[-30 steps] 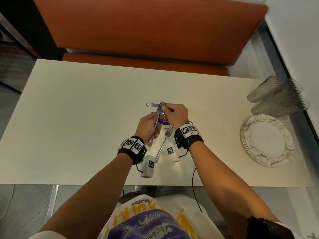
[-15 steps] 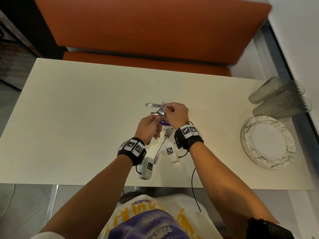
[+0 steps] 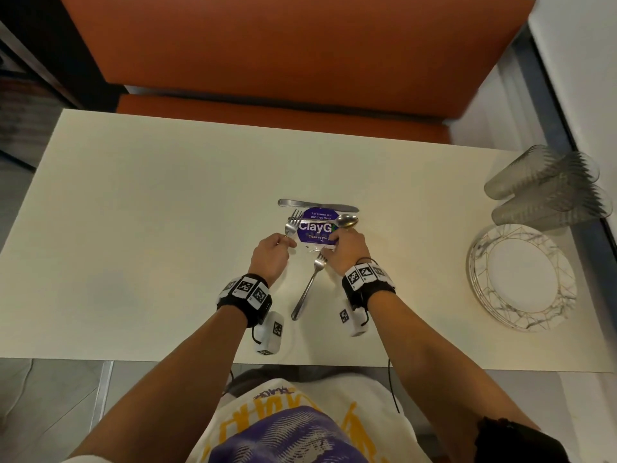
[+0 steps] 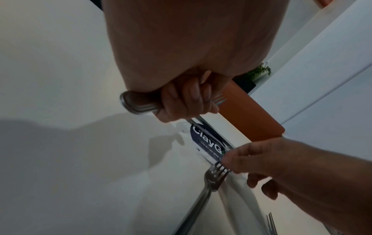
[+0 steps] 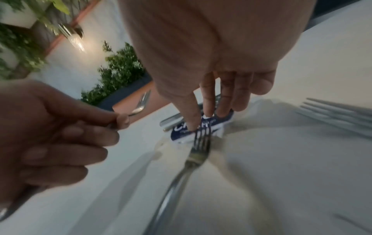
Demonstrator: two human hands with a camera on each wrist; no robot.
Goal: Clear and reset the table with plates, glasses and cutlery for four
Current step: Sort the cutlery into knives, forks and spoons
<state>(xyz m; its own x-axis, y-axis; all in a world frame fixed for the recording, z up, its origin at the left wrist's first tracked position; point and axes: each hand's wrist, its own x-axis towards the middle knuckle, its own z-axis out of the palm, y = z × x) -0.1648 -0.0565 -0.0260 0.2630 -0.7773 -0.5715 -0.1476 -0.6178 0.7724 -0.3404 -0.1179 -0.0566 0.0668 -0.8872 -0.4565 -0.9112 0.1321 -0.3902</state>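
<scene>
My left hand [image 3: 283, 243] grips a fork [image 3: 293, 222] by its handle [image 4: 136, 104], tines pointing away from me. My right hand [image 3: 339, 238] pinches a spoon [image 3: 348, 222] near its neck, thumb and fingers [image 5: 209, 103] pointing down onto a purple ClayGo sign [image 3: 314, 227] that lies flat on the table. Just beyond the sign a knife [image 3: 317, 204] lies crosswise. A second fork [image 3: 309, 289] rests on the table between my wrists, its tines by my right thumb. The spoon's handle is hidden under my hand.
A stack of marbled plates [image 3: 477, 262] sits at the table's right end, with several ribbed glasses [image 3: 541, 182] lying on their sides behind it. More fork tines [image 5: 332, 114] show beside my right wrist. An orange bench [image 3: 283, 45] runs along the far side.
My hands, joined over the cutlery before, have drawn apart. The left keeps the fork; the right has carried the spoon to the right, uncovering the purple sign.
</scene>
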